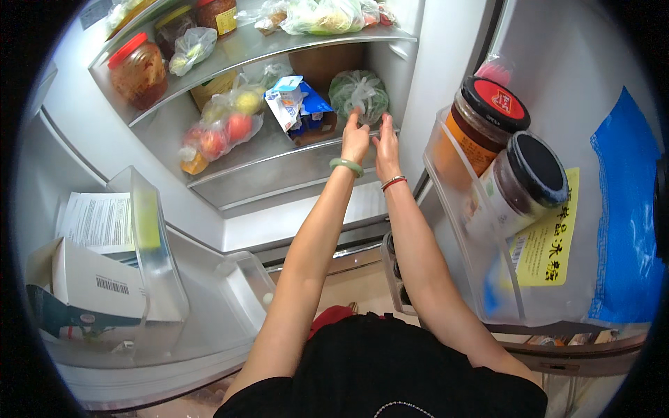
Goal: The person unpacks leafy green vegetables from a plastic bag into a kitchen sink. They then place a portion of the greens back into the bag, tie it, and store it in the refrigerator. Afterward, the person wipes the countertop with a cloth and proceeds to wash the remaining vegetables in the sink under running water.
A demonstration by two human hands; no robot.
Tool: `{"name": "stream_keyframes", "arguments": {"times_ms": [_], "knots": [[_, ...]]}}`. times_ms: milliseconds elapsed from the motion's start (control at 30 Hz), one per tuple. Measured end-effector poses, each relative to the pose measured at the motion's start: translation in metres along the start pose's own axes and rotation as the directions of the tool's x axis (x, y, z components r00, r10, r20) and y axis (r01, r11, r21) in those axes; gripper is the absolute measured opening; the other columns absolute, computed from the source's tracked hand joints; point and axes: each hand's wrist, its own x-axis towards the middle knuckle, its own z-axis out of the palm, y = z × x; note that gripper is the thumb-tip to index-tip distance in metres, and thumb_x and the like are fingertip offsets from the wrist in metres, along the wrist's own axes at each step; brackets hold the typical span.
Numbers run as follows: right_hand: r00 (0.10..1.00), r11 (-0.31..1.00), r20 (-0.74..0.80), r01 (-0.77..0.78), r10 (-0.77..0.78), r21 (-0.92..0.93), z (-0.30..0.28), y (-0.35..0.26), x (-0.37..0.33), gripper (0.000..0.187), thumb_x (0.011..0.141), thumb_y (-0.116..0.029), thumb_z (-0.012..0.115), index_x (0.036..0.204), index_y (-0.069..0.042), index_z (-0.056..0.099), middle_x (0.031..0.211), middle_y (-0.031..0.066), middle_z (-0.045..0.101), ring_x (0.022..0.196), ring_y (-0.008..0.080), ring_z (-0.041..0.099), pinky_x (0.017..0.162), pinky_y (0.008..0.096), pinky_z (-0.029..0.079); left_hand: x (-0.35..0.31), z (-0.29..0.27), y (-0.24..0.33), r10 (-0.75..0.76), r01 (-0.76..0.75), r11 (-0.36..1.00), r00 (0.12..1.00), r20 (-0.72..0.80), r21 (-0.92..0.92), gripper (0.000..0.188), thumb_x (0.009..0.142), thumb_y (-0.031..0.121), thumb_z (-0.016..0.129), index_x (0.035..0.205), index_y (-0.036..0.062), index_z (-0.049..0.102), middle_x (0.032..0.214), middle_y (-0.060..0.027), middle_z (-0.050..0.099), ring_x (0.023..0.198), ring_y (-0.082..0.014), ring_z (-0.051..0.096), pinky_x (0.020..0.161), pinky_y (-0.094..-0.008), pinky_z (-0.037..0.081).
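Note:
Both my arms reach into the lower shelf space of an open fridge. A clear plastic bag with something leafy green in it (357,92) sits at the right end of that space. My left hand (355,141), below a green bangle, is open, its fingers stretched up to the bag's lower front. Beside it my right hand (387,150) is open too, its fingers extended near the bag's lower right side. Whether the fingertips touch the bag I cannot tell. Just left of the bag stands an opened blue and white carton (293,108).
A bag of fruit (226,129) lies left on the same shelf. Above, a red-lidded jar (137,73) and bagged vegetables (327,15) stand on the glass shelf. The right door rack (470,230) holds dark-lidded jars (491,115); the left one holds a white box (94,279).

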Motion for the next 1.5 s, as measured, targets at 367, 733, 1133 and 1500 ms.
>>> {"name": "stream_keyframes", "arguments": {"times_ms": [367,733,1133,1500], "knots": [[0.990,0.887,0.135,-0.092,0.033,0.452,-0.005,-0.008,-0.117,0.078,0.095,-0.059,0.020,0.147,-0.001,0.009,0.154,0.0144,0.008,0.142,0.0277,0.009,0.114,0.0419,0.010,-0.170,-0.021,0.046,-0.074,0.072,0.695,0.997,0.028,-0.715,0.065,0.099,0.046,0.030,0.146,0.0020,0.017,0.152,-0.0164,0.014,0.141,-0.0269,0.014,0.114,-0.0405,0.018],[0.935,0.841,0.354,-0.212,0.026,0.498,-0.001,-0.054,-0.269,0.073,0.097,-0.056,0.019,0.147,-0.003,0.012,0.154,0.0120,0.011,0.142,0.0272,0.012,0.114,0.0418,0.014,-0.338,-0.047,0.094,-0.033,-0.122,0.745,0.975,-0.220,-0.656,0.062,0.100,0.046,0.024,0.146,0.0037,0.017,0.151,-0.0146,0.020,0.140,-0.0254,0.018,0.114,-0.0405,0.019],[0.773,0.775,0.633,-0.425,0.041,0.468,0.060,-0.078,-0.363,0.067,0.098,-0.053,0.016,0.147,-0.007,0.014,0.153,0.0079,0.016,0.141,0.0224,0.018,0.113,0.0374,0.020,-0.452,-0.087,0.154,0.278,-0.480,0.865,0.703,-0.655,-0.149,0.056,0.101,0.037,0.028,0.145,0.0025,0.020,0.150,-0.0127,0.024,0.139,-0.0237,0.021,0.112,-0.0385,0.019],[0.718,0.992,0.687,0.033,-0.108,0.121,0.125,-0.077,-0.406,0.080,0.087,-0.029,0.062,0.146,-0.001,0.016,0.151,0.0155,0.022,0.140,0.0248,0.021,0.112,0.0364,0.020,-0.489,-0.138,0.161,0.424,-0.366,0.894,0.499,-0.756,0.259,0.054,0.101,0.034,0.029,0.142,-0.0012,0.027,0.128,-0.0082,0.042,0.114,-0.0176,0.042,0.097,-0.0340,0.031]]}}
